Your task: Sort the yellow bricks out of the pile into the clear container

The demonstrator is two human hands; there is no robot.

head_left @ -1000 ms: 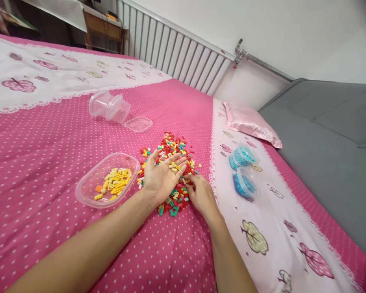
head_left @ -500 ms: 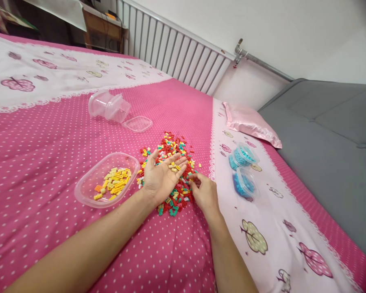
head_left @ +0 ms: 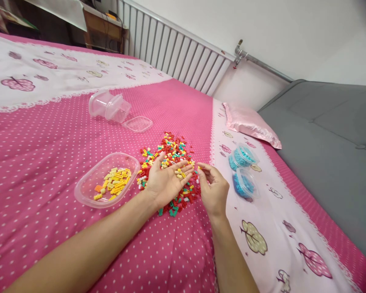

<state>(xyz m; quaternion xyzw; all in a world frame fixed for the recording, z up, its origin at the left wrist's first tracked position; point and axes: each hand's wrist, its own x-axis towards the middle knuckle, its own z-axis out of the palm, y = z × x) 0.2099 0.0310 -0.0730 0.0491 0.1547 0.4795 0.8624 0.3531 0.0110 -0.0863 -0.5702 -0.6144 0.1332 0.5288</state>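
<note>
Yellow bricks [head_left: 180,173] lie loose on the spread fingers [head_left: 186,167] of the left hand [head_left: 166,183], held flat and palm up over the mixed brick pile [head_left: 171,148] on the bed [head_left: 49,142]. Just to their right, the right hand [head_left: 215,191] has its fingers [head_left: 203,167] drawn narrow. Whether they pinch a brick is too small to tell. The clear dish [head_left: 79,191] lies to the left, nearer the left hand.

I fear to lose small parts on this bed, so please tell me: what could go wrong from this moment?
1. The left hand lies open, palm up, with loose yellow pieces on it; a tilt might spill them into the mixed pile.
2. The soft bedspread may sag under an arm, so pieces could scatter.
3. The clear tray sits close to the pile; a nudge might mix colours.
</note>
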